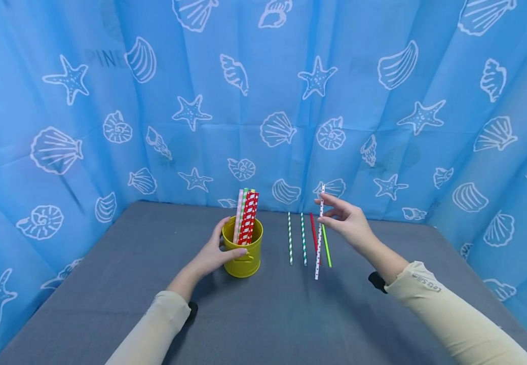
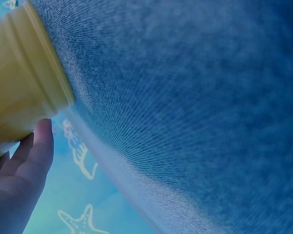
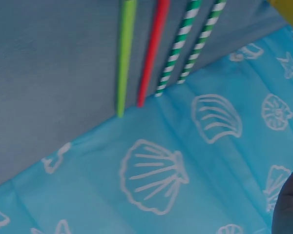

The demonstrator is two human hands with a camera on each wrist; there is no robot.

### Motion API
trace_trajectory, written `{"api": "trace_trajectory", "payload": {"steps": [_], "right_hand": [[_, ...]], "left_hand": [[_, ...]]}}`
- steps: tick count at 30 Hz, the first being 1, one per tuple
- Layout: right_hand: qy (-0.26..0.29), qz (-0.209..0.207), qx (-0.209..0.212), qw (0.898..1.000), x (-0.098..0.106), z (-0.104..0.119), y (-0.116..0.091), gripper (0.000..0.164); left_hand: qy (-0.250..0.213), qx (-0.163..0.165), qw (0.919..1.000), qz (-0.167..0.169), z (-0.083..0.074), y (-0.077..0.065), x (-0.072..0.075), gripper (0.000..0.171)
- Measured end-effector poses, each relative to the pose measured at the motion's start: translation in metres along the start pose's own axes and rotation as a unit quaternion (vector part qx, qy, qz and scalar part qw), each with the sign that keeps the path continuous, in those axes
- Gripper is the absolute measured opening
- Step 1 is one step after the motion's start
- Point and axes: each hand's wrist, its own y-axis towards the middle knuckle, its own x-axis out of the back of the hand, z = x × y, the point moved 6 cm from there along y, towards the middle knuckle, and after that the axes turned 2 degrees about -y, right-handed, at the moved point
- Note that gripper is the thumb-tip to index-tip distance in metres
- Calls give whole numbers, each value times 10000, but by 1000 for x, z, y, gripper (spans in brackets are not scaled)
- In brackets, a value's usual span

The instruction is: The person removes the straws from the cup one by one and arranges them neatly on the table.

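Note:
My left hand (image 1: 215, 249) grips a small yellow metal bucket (image 1: 241, 261), thumb across its front and fingers at its left side. Several paper straws (image 1: 247, 218) stand in the bucket, among them red ones with white spots, a pale pink one and a green-striped one. Near its top, my right hand (image 1: 346, 217) pinches a white straw with dark dots (image 1: 318, 253) between thumb and fingers, holding it nearly upright. Behind it lie a red straw (image 3: 153, 53) and a lime green straw (image 3: 125, 58). Two green-and-white striped straws (image 3: 177, 48) (image 1: 290, 238) lie to their left in the head view.
A grey cloth-covered table (image 1: 108, 284) carries everything. Blue curtains (image 1: 254, 101) with white shells and starfish hang along its back and both sides. The straws on the table lie roughly parallel, right of the bucket, their far ends towards the back curtain.

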Motion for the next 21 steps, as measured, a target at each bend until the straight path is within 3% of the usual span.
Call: {"api": "trace_trajectory", "payload": {"steps": [11, 21], "right_hand": [[-256, 49, -752, 9968, 21, -35, 0, 60], [-628, 291, -1138, 9911, 34, -63, 2, 62]], "left_hand": [[-19, 48, 10000, 13, -1, 0, -1, 97], [49, 64, 10000, -13, 0, 0, -1, 101]]}}
